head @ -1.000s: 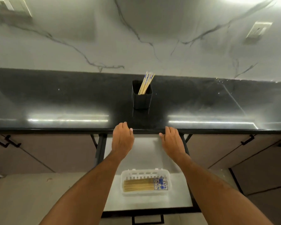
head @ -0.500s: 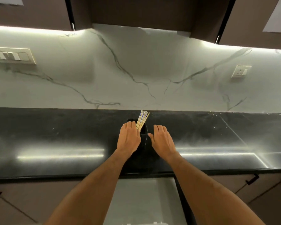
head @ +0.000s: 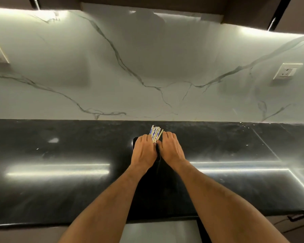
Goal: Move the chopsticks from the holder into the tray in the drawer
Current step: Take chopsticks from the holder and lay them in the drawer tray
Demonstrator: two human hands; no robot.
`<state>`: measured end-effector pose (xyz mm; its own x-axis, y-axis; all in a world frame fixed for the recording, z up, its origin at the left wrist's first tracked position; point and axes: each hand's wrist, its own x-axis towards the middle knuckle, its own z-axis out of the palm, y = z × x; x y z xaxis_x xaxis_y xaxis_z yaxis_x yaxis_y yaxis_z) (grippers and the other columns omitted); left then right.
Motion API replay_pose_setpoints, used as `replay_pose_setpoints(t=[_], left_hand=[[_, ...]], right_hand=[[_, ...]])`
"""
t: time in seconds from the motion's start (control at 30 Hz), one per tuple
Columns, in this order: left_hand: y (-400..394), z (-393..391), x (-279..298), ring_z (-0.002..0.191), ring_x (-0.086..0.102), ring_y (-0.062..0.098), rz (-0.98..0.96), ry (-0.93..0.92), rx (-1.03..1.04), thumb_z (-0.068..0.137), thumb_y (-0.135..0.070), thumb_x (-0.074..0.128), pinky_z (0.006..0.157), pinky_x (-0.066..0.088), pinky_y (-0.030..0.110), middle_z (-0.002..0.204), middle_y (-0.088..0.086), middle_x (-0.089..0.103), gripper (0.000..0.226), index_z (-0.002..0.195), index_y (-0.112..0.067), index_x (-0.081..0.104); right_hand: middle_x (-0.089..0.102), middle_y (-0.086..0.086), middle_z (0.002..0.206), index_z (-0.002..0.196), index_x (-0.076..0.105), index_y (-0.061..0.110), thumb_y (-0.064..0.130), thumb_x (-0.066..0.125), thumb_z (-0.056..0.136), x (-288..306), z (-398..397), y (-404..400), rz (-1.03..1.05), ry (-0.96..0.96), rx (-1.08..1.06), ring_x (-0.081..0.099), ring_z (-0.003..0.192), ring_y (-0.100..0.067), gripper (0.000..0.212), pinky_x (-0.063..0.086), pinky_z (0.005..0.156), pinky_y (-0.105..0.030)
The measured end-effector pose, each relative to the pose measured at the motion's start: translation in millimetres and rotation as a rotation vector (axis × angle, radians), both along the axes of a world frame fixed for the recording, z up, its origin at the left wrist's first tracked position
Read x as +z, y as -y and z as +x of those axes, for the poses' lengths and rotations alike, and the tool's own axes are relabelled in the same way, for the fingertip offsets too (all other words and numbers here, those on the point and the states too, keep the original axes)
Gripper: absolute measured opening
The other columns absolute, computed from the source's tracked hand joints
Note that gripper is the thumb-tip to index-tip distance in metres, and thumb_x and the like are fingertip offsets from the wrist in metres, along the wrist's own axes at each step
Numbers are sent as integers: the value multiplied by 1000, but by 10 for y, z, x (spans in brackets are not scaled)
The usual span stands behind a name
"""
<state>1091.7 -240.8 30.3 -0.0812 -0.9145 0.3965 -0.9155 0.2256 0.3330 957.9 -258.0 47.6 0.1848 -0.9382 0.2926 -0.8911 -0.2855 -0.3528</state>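
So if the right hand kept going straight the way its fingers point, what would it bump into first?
Probably nothing on the counter. The right hand already touches the chopsticks beside it; ahead looks free until the marble wall, though depth is unclear.

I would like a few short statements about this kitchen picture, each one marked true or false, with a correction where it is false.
1. Both hands are at the chopsticks. True.
2. The holder stands on a white counter. False: the counter is black.
3. The chopstick ends have a blue and white pattern. True.
4. The left hand rests flat on the counter, far from the holder. False: it is at the holder, beside the right hand.
5. A wall socket is on the right of the marble wall. True.
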Motion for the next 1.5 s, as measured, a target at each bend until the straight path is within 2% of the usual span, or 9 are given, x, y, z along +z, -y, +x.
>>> replay_pose_setpoints(t=[0.17,0.3,0.4,0.57,0.77,0.93,1.07,1.17,1.5], left_hand=[[164,-1,-143,102,59,17,6,-34,-7,106,-32,44,94,49,30,117,6,65,32,124,-10,58],[193,7,-231,101,60,19,19,-19,-25,102,-18,48,98,49,33,112,7,67,26,122,-7,61],[177,28,-275,96,59,18,21,-16,-27,99,-14,50,96,50,34,104,6,67,22,116,-8,63],[172,38,-296,98,58,16,14,5,-55,99,-18,47,97,50,34,106,3,65,27,120,-10,62],[168,27,-313,97,57,15,13,-2,-41,101,-23,46,94,51,34,108,4,65,29,123,-11,61],[162,29,-311,97,59,14,-6,-35,-14,101,-24,51,94,52,32,109,3,66,29,125,-11,61],[157,29,-310,95,60,13,-21,-31,-10,100,-23,53,92,53,32,106,2,68,27,122,-13,64],[157,33,-309,91,59,12,-19,-42,0,100,-22,52,89,54,31,103,1,67,25,120,-13,64],[144,35,-248,88,56,11,43,-169,43,100,-17,54,80,46,24,105,3,66,18,115,-11,62]], right_hand=[[64,-5,117,120,59,9,25,63,99,-145,98,266,107,350,-176,59,108,-20,26,52,93,-33],[68,9,90,111,65,11,21,76,90,-126,183,425,243,704,-293,69,83,-7,26,53,70,-17],[76,-1,97,108,71,10,19,79,87,-148,261,514,277,785,-305,73,87,-13,25,61,80,-30],[78,-7,98,105,76,8,12,80,85,-188,323,590,337,812,-355,74,91,-18,20,62,84,-36],[78,-6,98,107,76,7,7,80,85,-183,334,616,343,840,-389,74,87,-14,22,57,66,-19],[78,-8,99,109,76,6,5,77,87,-147,361,629,351,847,-378,75,88,-16,23,62,75,-27],[77,-7,102,112,75,7,4,76,88,-142,368,615,359,849,-346,74,92,-16,24,60,75,-25],[78,-8,104,114,75,7,6,77,87,-136,375,610,365,848,-328,75,93,-17,27,63,85,-35],[79,-4,94,103,77,11,10,79,87,-63,394,576,301,827,-349,76,85,-15,16,64,80,-40]])
